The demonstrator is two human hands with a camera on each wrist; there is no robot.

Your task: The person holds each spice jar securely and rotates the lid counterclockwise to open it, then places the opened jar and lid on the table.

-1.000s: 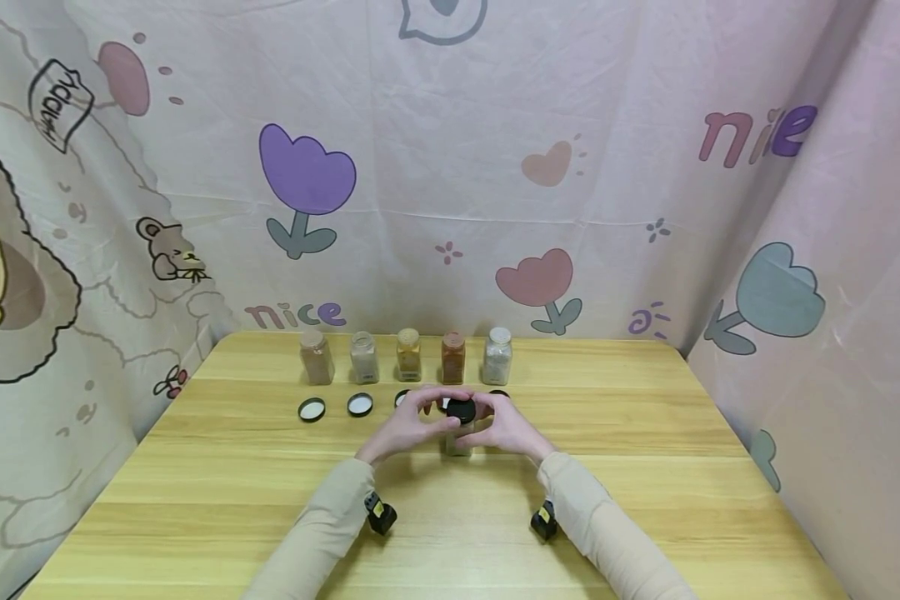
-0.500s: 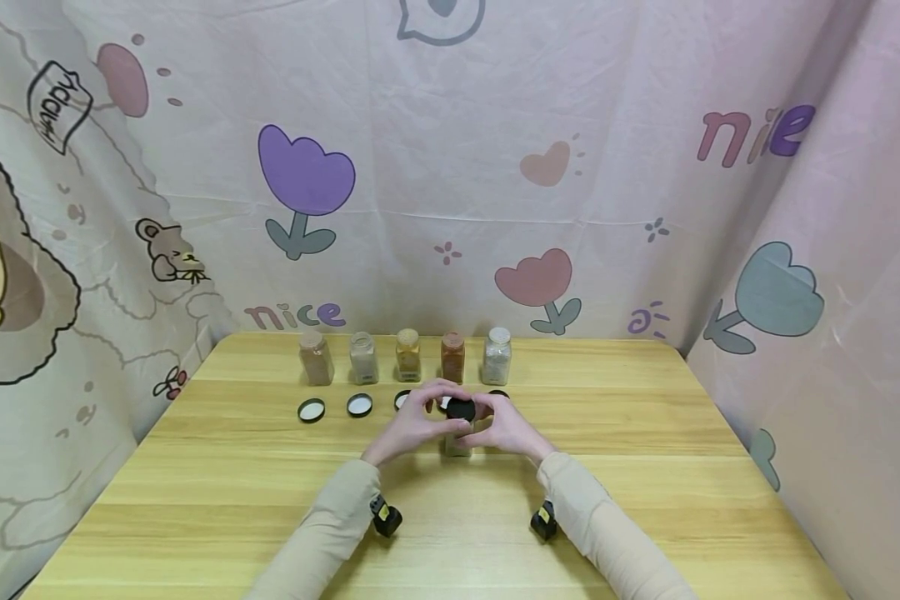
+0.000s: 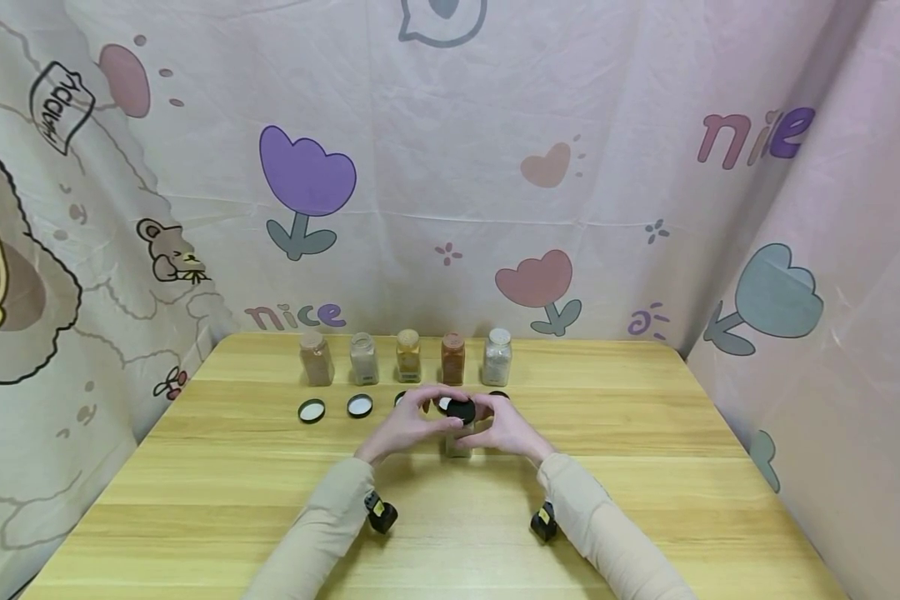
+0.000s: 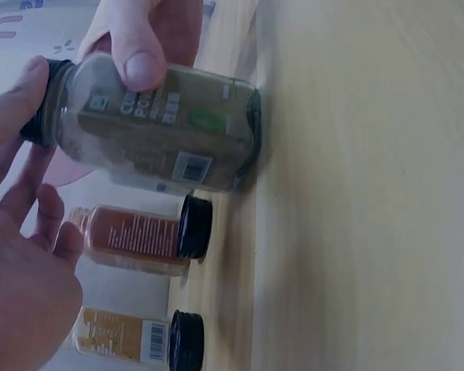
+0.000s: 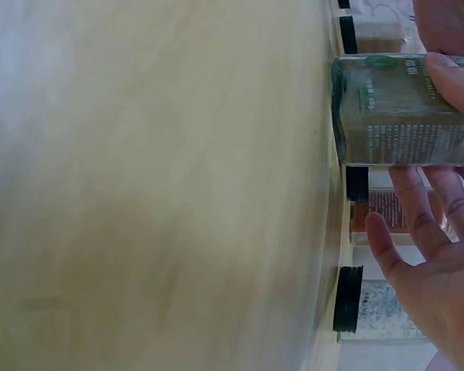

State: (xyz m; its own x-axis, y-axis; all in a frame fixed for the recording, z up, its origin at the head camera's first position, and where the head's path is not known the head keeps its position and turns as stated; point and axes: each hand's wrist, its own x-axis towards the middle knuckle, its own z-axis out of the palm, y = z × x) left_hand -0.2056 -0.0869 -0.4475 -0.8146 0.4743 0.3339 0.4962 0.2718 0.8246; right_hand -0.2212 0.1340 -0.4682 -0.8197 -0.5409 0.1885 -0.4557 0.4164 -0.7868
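Observation:
Both hands meet at a square glass spice jar (image 4: pixel 162 127) of grey-brown powder, its label partly readable. The jar stands upright on the table. My left hand (image 3: pixel 408 429) pinches the black lid (image 3: pixel 461 410) on its top between thumb and fingers. My right hand (image 3: pixel 512 427) holds the glass body, its thumb on one face in the left wrist view. Behind stand lidless spice jars in a row: brown (image 3: pixel 317 360), pale (image 3: pixel 363 360), yellow (image 3: pixel 408 358), red (image 3: pixel 453 360) and a white one (image 3: pixel 497 358).
Black lids lie in front of the row, among them one on the left (image 3: pixel 311 411) and another beside it (image 3: pixel 360 406), white liners up. The hands partly hide other lids. A patterned curtain (image 3: pixel 420 167) hangs behind the wooden table (image 3: pixel 630 417).
My left wrist shifts slightly right, then back left, while the left fingers stay at the lid. The right hand and the jar keep their place.

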